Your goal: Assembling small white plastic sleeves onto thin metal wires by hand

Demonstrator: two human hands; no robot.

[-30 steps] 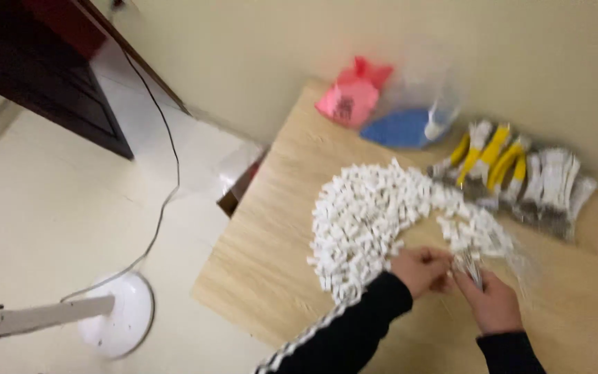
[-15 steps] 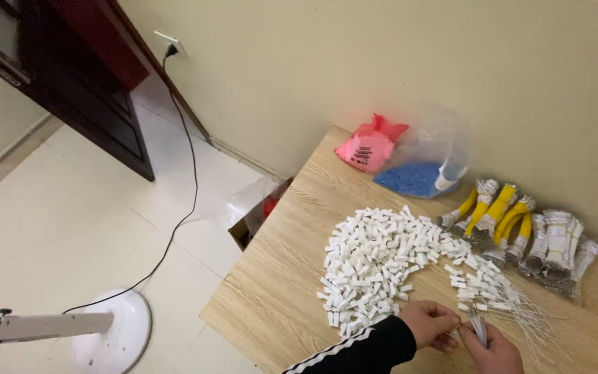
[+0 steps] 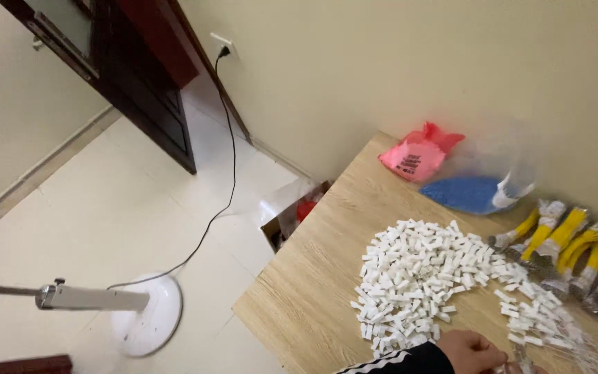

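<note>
A wide pile of several small white plastic pieces [image 3: 423,277] lies on the light wooden table [image 3: 327,277]. My left hand [image 3: 475,350], in a black sleeve with white stripes, rests at the pile's near edge by the frame's bottom, its fingers curled toward a thin metal piece [image 3: 520,357]. Only a sliver of my right hand [image 3: 531,369] shows at the bottom edge, touching the left fingers. Whatever sits between the fingers is cut off by the frame. More white pieces with thin wires [image 3: 541,322] spread to the right.
Bundles of yellow and white cables [image 3: 569,242] lie at the table's right. A pink bag [image 3: 417,156] and a clear bag of blue grains [image 3: 468,194] sit by the wall. On the floor are a white fan base [image 3: 150,322], a black cord [image 3: 223,180] and a box [image 3: 295,215].
The view has tilted up and left, so both hands have slid down to the bottom edge. More floor, the door and the wall socket now show.
</note>
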